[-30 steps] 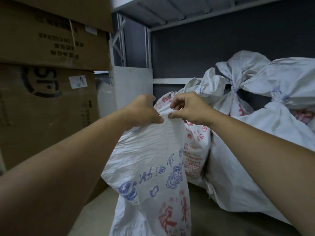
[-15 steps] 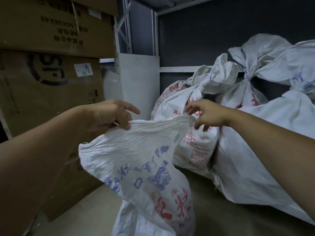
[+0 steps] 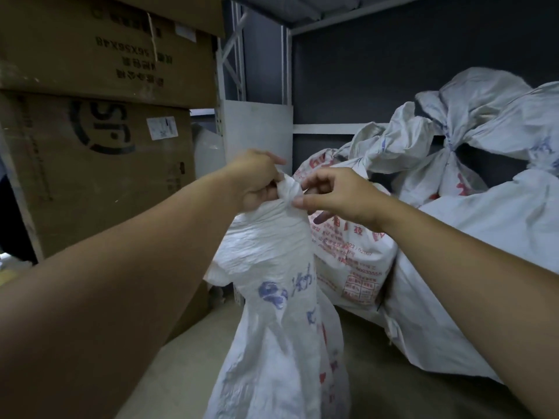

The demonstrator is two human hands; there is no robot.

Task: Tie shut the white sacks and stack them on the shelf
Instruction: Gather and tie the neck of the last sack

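White sack [image 3: 272,267], neck bunched: left hand [image 3: 257,182] grips it, right hand [image 3: 335,198] pinches it. Behind, tied sacks [image 3: 484,95]; boxes [image 3: 90,176] at left.

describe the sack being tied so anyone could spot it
Right of the stacked cardboard boxes, before the heap of knotted sacks, hangs one white sack. Unlike them, it is held up, the left hand and right hand gripping its bunched neck.

White woven sack with blue print [image 3: 272,267]: bottom cut off by lower edge.
Left hand [image 3: 257,182]: finger ends hidden behind sack's neck.
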